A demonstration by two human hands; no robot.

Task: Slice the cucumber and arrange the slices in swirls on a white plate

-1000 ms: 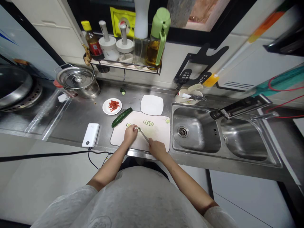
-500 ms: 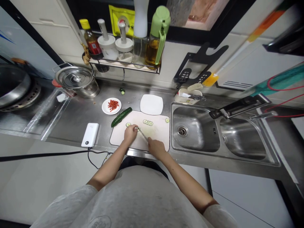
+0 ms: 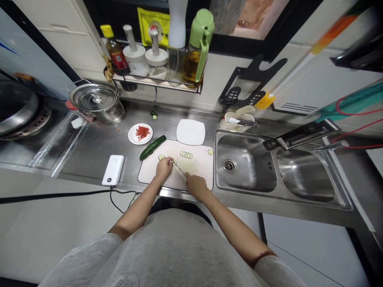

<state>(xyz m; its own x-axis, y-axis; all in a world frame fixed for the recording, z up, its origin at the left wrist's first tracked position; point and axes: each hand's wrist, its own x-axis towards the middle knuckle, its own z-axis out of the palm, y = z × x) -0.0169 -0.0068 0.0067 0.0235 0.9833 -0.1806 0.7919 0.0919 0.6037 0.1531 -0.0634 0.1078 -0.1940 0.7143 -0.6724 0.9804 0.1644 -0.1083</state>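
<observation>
My right hand (image 3: 196, 186) is closed round the handle of a knife (image 3: 180, 170), whose narrow blade points up and left across the white cutting board (image 3: 149, 172). At the blade's tip, the fingers of my left hand (image 3: 164, 168) are pinched together on a cucumber slice (image 3: 174, 163), partly hidden by the fingertips. Just above that hand lies a single slice (image 3: 161, 157). A short overlapping row of cucumber slices (image 3: 186, 154) rests further up the board, and a cucumber end piece (image 3: 210, 152) sits at its top right corner. One long cucumber (image 3: 153, 147) leans over the board's left edge.
Behind the board are a white plate (image 3: 190, 132) and a small plate (image 3: 132, 134) of chopped red pieces. A white power bank (image 3: 113, 170) with a cable lies left. The steel sink (image 3: 247, 159) is right, a lidded pot (image 3: 110, 111) back left, and a bottle rack (image 3: 179, 85) above.
The knife and my right hand have shifted very slightly. My left hand stays in the same place, and the slices on the board lie as before.
</observation>
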